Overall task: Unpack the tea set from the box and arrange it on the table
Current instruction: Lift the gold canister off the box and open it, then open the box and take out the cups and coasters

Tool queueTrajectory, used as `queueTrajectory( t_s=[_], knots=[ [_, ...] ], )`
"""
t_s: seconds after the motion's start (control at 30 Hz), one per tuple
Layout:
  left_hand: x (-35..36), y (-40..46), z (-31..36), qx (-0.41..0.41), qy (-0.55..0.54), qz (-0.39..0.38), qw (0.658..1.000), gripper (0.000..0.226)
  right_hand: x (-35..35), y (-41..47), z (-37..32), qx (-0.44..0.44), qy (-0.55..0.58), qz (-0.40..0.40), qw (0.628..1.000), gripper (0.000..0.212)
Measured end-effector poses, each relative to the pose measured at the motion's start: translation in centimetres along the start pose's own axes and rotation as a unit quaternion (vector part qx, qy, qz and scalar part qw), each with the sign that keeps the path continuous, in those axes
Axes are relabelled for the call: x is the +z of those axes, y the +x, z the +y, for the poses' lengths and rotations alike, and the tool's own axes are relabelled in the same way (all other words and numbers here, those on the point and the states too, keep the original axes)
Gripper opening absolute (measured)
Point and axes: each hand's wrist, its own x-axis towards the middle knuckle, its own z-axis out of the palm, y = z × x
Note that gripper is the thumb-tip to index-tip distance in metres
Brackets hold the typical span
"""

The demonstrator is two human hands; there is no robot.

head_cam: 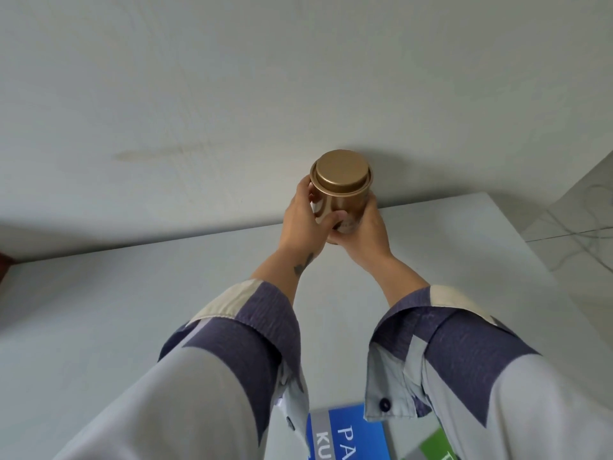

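Note:
A round gold tin (341, 190) with a fitted gold lid stands upright near the far edge of the white table (166, 310), close to the wall. My left hand (306, 224) grips its left side, with the thumb across the front. My right hand (365, 229) wraps its right side and lower part. I cannot tell whether the tin's base touches the table. A blue box (351, 433) with white letters shows at the bottom edge, partly hidden by my sleeves.
A white wall (232, 94) rises right behind the table. The table's right edge drops to a pale tiled floor (583, 227) with thin cables on it. A green patch (438, 446) lies beside the blue box.

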Motion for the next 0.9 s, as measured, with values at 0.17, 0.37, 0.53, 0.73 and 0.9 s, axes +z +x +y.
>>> queueTrajectory(
  t_s=[0.17,0.37,0.53,0.73,0.9],
  knots=[
    [-0.6,-0.2,0.5,-0.006,0.058,-0.017,0.998,0.085,-0.4,-0.7,-0.4,0.011,-0.058,-0.021,0.998,0.126],
    [-4.1,-3.0,1.9,-0.032,0.178,-0.018,0.983,0.082,-1.8,-5.0,-3.3,0.072,-0.193,0.012,0.979,0.107],
    [-10.9,-7.3,3.4,-0.009,0.279,-0.036,0.960,0.057,-0.1,-9.5,-7.9,0.066,-0.243,0.022,0.967,0.074],
    [-22.9,-13.9,3.7,0.001,0.330,-0.011,0.944,0.052,6.9,-17.0,-15.0,0.016,-0.277,-0.060,0.959,0.077],
    [-34.6,-20.7,2.2,-0.028,0.349,0.037,0.936,0.052,14.7,-24.4,-20.0,-0.021,-0.274,-0.124,0.954,0.083]
  ],
)
